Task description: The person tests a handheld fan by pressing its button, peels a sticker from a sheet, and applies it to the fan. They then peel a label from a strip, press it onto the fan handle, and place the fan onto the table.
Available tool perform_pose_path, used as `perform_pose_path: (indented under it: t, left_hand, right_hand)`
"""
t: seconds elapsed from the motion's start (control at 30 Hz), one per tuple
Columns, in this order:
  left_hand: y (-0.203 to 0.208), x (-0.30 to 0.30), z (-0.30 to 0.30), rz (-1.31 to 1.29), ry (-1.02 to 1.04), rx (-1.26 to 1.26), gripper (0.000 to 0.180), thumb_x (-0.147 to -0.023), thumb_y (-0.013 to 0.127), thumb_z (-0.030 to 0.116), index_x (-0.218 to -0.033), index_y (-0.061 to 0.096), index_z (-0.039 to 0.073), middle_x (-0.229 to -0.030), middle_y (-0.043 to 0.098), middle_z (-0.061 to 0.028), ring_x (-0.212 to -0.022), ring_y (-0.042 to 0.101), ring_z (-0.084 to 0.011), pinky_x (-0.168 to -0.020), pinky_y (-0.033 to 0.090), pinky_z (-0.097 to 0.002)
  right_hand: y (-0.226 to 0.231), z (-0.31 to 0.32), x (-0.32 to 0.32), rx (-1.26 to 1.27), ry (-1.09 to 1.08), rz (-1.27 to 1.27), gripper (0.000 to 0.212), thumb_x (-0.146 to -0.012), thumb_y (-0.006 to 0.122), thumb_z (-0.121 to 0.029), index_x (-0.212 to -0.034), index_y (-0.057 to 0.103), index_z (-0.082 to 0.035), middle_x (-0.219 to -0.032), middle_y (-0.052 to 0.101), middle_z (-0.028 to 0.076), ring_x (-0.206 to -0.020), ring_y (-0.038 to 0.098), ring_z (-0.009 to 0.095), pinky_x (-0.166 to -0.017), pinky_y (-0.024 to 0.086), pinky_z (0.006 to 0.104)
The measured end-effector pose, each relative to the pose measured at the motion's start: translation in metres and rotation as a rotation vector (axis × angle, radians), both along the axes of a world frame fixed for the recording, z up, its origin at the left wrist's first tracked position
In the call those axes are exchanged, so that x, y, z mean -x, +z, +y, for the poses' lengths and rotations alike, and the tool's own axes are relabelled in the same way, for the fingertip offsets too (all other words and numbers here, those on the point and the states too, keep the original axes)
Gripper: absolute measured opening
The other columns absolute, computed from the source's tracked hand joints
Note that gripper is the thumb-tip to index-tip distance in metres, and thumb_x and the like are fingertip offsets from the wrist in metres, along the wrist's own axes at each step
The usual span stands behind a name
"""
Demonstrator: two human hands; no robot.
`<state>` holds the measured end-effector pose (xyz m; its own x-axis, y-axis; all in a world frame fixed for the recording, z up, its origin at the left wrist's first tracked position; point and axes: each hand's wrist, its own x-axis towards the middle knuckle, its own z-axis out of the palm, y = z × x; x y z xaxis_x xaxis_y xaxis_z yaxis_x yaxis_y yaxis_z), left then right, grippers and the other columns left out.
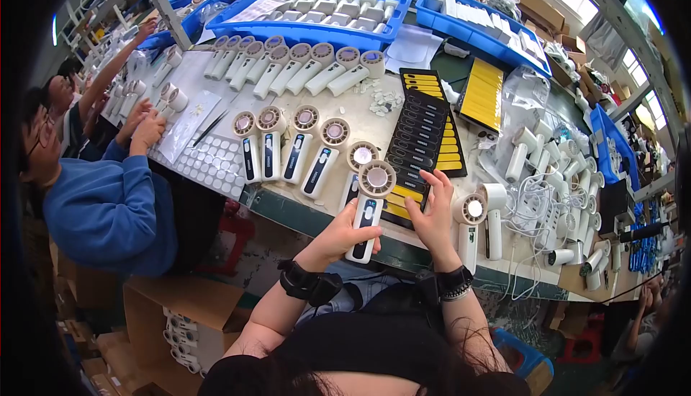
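My left hand is closed around the handle of a white handheld fan, whose round grille points up and whose dark front panel faces me. My right hand is open beside it, fingers stretched and thumb apart, over the near edge of the label sheets. Those are a black sheet of elongated panel stickers lying partly over a yellow-backed one. Another fan lies just behind the held one, partly hidden by it. To the left lie several panelled fans in a row. Right of my right hand is a fan.
Plain white fans line the table's far side, before a blue bin of white parts. White cables tangle among fans at right. A sheet of round stickers and tweezers lie at left, near a co-worker in blue.
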<state>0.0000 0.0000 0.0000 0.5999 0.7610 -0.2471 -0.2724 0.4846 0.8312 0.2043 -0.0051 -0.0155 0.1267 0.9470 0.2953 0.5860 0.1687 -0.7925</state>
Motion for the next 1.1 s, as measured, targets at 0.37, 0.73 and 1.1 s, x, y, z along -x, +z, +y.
perform_pose_path:
  t: [0.37, 0.73, 1.1]
  left_hand:
    - [-0.007, -0.010, 0.008, -0.028, 0.039, -0.073, 0.057, -0.080, 0.065, 0.006, -0.126, 0.031, 0.002, -0.089, 0.054, -0.0075, -0.066, 0.060, -0.0127, -0.058, 0.051, -0.0256]
    - [-0.007, -0.012, -0.002, 0.003, 0.060, -0.040, 0.054, -0.080, 0.064, 0.008, -0.123, 0.033, 0.000, -0.089, 0.055, -0.0074, -0.068, 0.058, -0.0118, -0.061, 0.049, -0.0249]
    - [-0.031, -0.039, 0.017, -0.024, 0.129, -0.037, 0.056, -0.079, 0.063, 0.007, -0.126, 0.034, -0.003, -0.098, 0.054, -0.0103, -0.081, 0.057, -0.0141, -0.072, 0.047, -0.0277]
  right_hand:
    - [-0.009, 0.016, -0.001, 0.092, -0.004, 1.055, 0.055, -0.079, 0.059, 0.005, -0.130, 0.041, -0.005, -0.111, 0.047, 0.006, -0.099, 0.046, 0.010, -0.082, 0.040, 0.0209]
    - [0.009, 0.002, -0.036, 0.131, 0.064, 0.497, 0.054, -0.080, 0.046, 0.011, -0.132, 0.042, -0.002, -0.111, 0.054, 0.009, -0.080, 0.057, 0.009, -0.069, 0.047, 0.0200]
    - [0.031, -0.009, -0.090, -0.094, -0.157, -0.144, 0.036, -0.080, 0.047, 0.008, -0.114, 0.059, 0.000, -0.120, 0.053, 0.012, -0.094, 0.058, 0.015, -0.073, 0.049, 0.0236]
